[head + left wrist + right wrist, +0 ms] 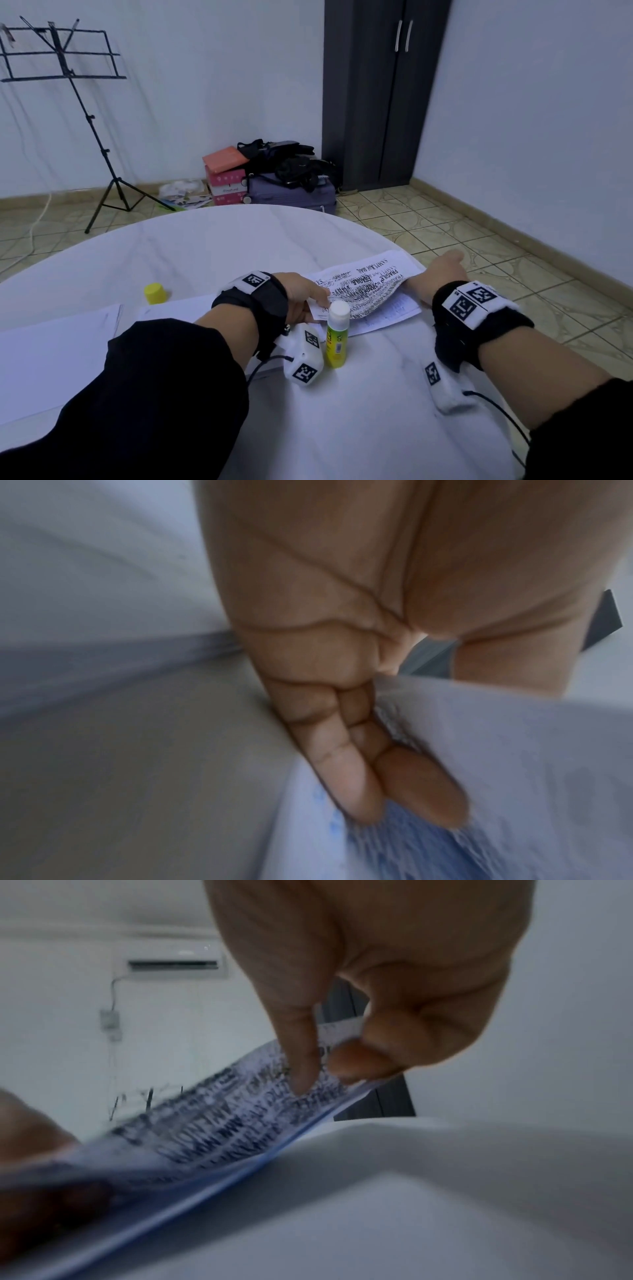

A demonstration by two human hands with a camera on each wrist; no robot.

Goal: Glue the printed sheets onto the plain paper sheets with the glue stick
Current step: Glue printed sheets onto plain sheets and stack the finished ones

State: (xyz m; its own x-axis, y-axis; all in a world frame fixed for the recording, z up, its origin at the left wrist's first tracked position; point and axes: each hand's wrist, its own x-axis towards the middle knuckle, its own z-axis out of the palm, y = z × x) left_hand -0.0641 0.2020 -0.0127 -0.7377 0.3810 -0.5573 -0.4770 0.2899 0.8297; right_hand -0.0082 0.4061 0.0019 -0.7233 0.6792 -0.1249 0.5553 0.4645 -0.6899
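Head: left hand pinches the near corner of the printed sheet, right hand grips its far edge, lifting it off the stack at the table's right side. Glue stick stands uncapped beside the left wrist; yellow cap well apart to the left.
Left wrist: blurred, fingers straight under the sheet, thumb on top.
Right wrist: thumb and curled fingers pinch the sheet's edge.

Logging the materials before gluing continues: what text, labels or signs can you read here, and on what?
"FRAGILE", upside down and repeated: printed sheet held by both hands.
"SAMPLE AIR MAIL", less certain: the same sheet's far end.
Glue stick label: too small to read.
Pink box on the floor: print too small.
Wrist bands: square coded markers, no words.
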